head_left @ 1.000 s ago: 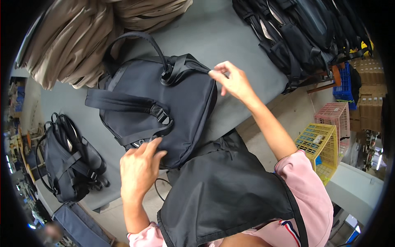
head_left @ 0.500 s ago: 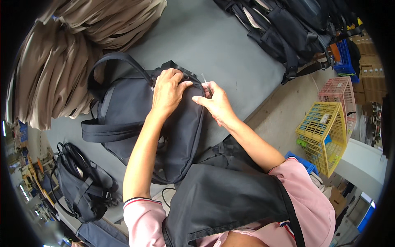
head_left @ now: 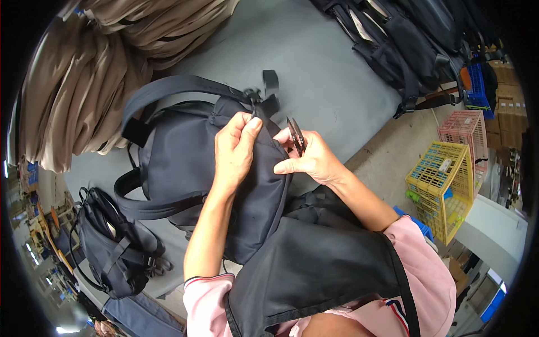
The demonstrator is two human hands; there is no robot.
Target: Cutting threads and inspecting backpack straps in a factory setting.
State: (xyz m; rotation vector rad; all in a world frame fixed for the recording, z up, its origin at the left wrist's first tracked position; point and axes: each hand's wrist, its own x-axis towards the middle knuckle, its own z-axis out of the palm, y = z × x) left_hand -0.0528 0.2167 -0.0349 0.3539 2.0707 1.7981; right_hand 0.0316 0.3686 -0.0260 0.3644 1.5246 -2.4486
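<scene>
A black backpack [head_left: 177, 147] lies on the grey table in front of me, its padded shoulder straps [head_left: 163, 89] looping out to the left. My left hand [head_left: 233, 150] is closed on the pack's upper right part, thumb and fingers pinching fabric near the base of a strap. Just beyond the fingertips, a webbing end with a buckle [head_left: 254, 94] sticks up, slightly blurred. In my right hand [head_left: 315, 162], beside the pack's right edge, is a pair of dark thread snips [head_left: 296, 136]. Their blades point up and stand apart. The left fingertips' exact hold is partly hidden.
Folded brown fabric pieces [head_left: 67, 95] are heaped at the far left of the table [head_left: 269, 39]. Several black backpacks [head_left: 398, 50] lie at the far right, another smaller backpack [head_left: 115, 247] at the near left. Yellow [head_left: 441, 182] and pink crates [head_left: 466, 129] stand beyond the right edge.
The backpack has shifted a little right and nearer, and its strap and buckle end now stand up. The snips have turned into clear view in my right hand. My left hand has moved slightly nearer.
</scene>
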